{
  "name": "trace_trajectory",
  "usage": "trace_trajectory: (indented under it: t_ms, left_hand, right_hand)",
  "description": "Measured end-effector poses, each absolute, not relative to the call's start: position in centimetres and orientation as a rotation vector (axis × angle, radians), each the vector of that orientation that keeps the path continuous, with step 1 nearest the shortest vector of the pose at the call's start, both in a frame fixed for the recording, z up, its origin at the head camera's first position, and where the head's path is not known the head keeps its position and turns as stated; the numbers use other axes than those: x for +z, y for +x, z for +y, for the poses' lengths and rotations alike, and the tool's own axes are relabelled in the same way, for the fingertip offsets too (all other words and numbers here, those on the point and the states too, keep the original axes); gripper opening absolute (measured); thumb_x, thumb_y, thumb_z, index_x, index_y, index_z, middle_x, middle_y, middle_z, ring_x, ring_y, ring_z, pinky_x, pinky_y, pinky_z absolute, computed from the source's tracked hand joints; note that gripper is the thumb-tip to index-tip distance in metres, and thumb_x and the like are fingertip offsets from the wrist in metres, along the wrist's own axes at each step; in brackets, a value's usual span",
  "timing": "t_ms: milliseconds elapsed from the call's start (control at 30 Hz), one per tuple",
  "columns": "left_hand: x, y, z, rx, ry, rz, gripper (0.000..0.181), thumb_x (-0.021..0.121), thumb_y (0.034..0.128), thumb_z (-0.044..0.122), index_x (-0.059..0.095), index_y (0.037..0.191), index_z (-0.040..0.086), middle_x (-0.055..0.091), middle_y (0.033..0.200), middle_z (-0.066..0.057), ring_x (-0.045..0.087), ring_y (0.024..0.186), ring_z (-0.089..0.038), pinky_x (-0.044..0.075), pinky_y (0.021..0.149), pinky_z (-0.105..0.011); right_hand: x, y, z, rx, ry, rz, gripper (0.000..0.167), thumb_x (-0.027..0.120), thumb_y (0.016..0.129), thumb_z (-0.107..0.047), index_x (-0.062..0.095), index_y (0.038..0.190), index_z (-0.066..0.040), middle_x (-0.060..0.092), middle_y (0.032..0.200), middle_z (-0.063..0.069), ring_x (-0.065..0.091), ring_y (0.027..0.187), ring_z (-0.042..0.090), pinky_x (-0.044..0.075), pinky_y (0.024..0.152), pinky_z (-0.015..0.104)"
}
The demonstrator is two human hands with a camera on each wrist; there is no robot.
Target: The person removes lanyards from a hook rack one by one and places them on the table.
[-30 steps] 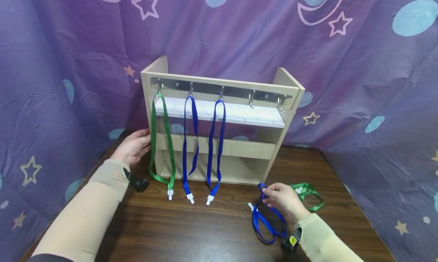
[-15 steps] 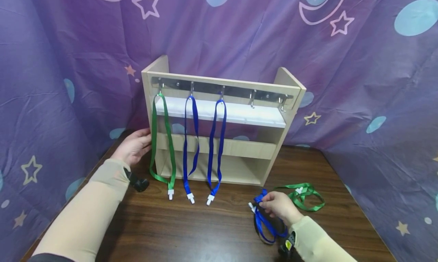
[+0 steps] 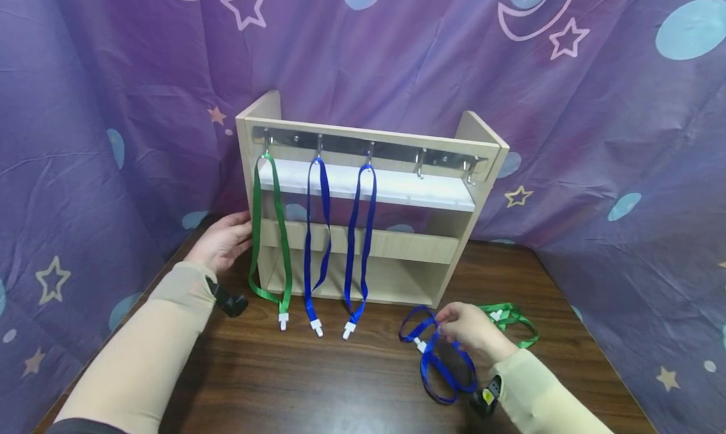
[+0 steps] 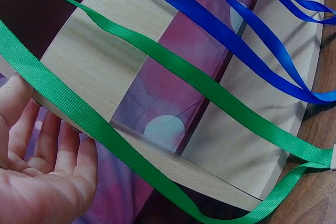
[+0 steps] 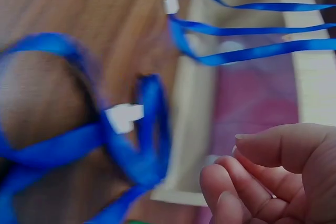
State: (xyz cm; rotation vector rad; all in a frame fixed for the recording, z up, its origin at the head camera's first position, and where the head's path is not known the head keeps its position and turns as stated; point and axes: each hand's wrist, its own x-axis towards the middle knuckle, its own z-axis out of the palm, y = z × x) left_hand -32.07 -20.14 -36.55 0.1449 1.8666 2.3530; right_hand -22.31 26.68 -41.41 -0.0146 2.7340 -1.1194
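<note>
My left hand (image 3: 223, 240) rests its fingertips against the left side of a pale wooden rack (image 3: 391, 246); the left wrist view shows the fingers (image 4: 65, 148) at the outer panel. A green lanyard (image 3: 283, 245) hangs from the first hook, with two blue lanyards (image 3: 325, 245) on the hooks to its right. Loose loops of another blue lanyard (image 3: 431, 358) with a white clip lie on the table. Right beside it is my right hand (image 3: 471, 329). In the right wrist view its fingers (image 5: 257, 182) are loosely bent, with no strap visible between them.
A second green lanyard (image 3: 513, 327) lies on the table beyond my right hand. Two bare hooks (image 3: 420, 164) are at the rack's right end. Purple patterned cloth (image 3: 363, 62) surrounds the brown wooden table (image 3: 317, 390).
My right hand pinched a raised loop of the loose blue lanyard earlier. That loop now lies spread to the left of the fingertips. My left hand has stayed at the rack.
</note>
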Motion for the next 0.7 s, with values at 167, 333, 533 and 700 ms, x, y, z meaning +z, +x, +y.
trace_trajectory:
  t_ms: [167,333,533,700]
  left_hand:
    - [-36.6,-32.1,-20.1,2.358,0.127,1.868,0.06,0.051,0.0998,0.008,0.02,0.149,-0.006,0.062,0.098,0.012,0.058,0.094,-0.002,0.016,0.116,-0.045]
    - [-36.6,-32.1,-20.1,2.358,0.124,1.862,0.06,0.051,0.0998,0.008,0.02,0.149,-0.006,0.062,0.098,0.012,0.058,0.094,-0.002,0.017,0.116,-0.045]
    - [-36.5,-32.0,-20.1,2.362,0.13,1.852,0.059,0.051,0.0998,0.008,0.021,0.149,-0.007,0.063,0.097,0.012,0.058,0.094,-0.002,0.016,0.116,-0.045]
    - [-36.4,-32.0,-20.0,2.373,0.118,1.838,0.059,0.052,0.0993,0.008,0.021,0.148,-0.007,0.064,0.096,0.011,0.058,0.094,-0.003,0.015,0.116,-0.045]
  right_hand:
    - [-38.3,-23.1,25.9,-1.232,-0.054,2.739,0.02,0.064,0.084,-0.003,0.063,0.103,0.002,0.065,0.08,0.008,0.054,0.059,0.014,0.045,0.048,0.026]
    - [-35.2,-23.6,24.3,-1.325,-0.137,2.763,0.02,0.064,0.089,-0.01,0.064,0.105,0.001,0.064,0.078,0.006,0.055,0.061,0.014,0.046,0.049,0.026]
    - [-32.0,-24.1,21.9,-1.475,-0.203,2.799,0.02,0.066,0.09,-0.016,0.065,0.103,-0.001,0.067,0.089,0.011,0.06,0.074,0.018,0.052,0.058,0.03]
    - [-29.7,-24.6,19.8,-1.613,-0.261,2.798,0.021,0.066,0.091,-0.017,0.065,0.104,-0.001,0.067,0.096,0.016,0.062,0.08,0.021,0.054,0.063,0.031]
